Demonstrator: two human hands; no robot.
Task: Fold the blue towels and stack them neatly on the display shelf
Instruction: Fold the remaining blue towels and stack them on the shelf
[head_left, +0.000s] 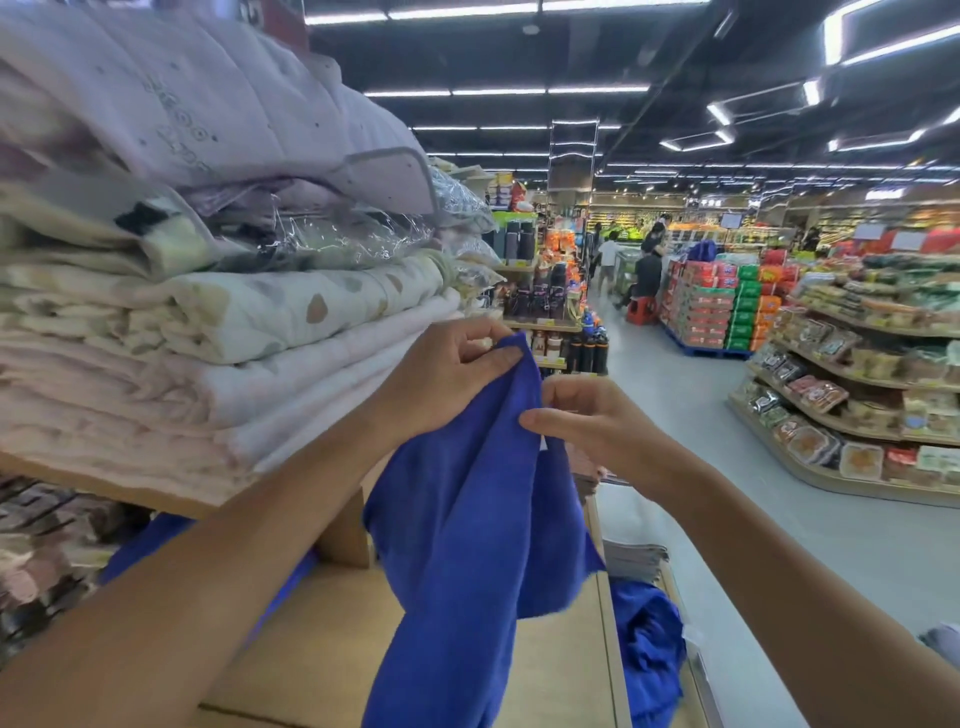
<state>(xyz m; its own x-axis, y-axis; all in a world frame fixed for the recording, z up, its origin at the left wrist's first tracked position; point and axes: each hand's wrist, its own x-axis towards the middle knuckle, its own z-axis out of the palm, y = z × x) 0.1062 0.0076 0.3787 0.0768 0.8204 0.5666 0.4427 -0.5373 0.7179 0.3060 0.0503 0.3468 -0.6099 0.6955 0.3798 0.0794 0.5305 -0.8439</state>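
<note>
The left hand (457, 364) is pinched on the top corner of a soft, deep-blue terry towel (467, 519), and the right hand (582, 415) is pinched on the edge just beside it. The towel is held up in front of the pale wooden display shelf (322, 649), hanging limp in long folds. It is judged light, floppy and easily gripped; the two upper corners would best be taken. A crumpled heap of blue towels (649, 644) is seen lower right.
</note>
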